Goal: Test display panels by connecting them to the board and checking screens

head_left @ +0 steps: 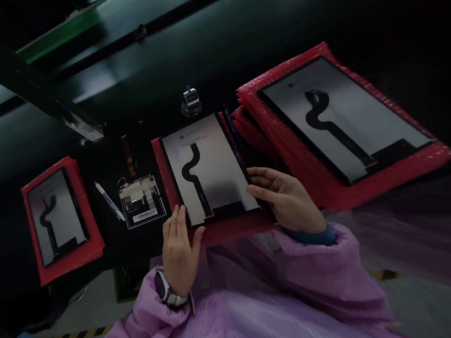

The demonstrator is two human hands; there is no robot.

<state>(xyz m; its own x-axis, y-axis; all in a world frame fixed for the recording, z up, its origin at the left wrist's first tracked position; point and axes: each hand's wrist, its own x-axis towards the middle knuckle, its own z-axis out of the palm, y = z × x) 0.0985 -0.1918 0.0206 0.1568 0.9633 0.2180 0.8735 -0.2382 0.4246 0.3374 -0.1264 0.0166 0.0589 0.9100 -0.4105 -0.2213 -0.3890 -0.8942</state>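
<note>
The left hand, open, sets its fingertips just at the near left corner of a display panel, whose long axis runs away from the person at a slight tilt. The right hand curls over the panel's right edge; whether that grip clamps, I can't tell. The panel lies on a red bubble sleeve. Left of the panel are a labelled board, a pen and a sleeved panel; right of it, a larger sleeved stack. Beyond it stands a tally counter.
</note>
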